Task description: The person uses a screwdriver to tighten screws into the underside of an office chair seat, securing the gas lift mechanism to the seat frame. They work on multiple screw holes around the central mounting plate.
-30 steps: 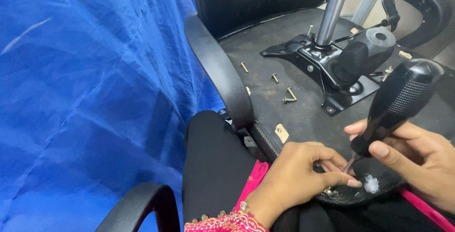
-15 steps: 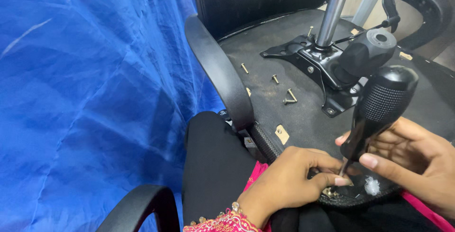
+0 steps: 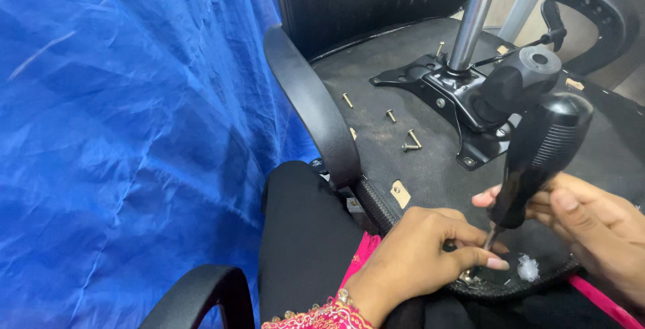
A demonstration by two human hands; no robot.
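Observation:
An overturned office chair seat [image 3: 403, 148] lies before me, its black underside up. My right hand [image 3: 591, 228] grips a screwdriver with a fat black handle [image 3: 544, 154], held nearly upright with its tip at the seat's near edge. My left hand [image 3: 416, 262] pinches at the tip, fingers closed around the spot where a screw sits; the screw itself is mostly hidden. A small white tuft [image 3: 529, 268] lies just right of the tip.
Several loose screws [image 3: 410, 142] lie on the seat underside. A black metal mechanism plate [image 3: 457, 94] with a chrome column [image 3: 474, 17] stands behind. A curved black armrest [image 3: 312, 107] runs at left, another [image 3: 201, 295] near my lap. Blue plastic sheeting [image 3: 121, 141] fills the left.
The screwdriver handle swung from tilted right to nearly upright, and both hands shifted slightly closer around its tip at the seat edge.

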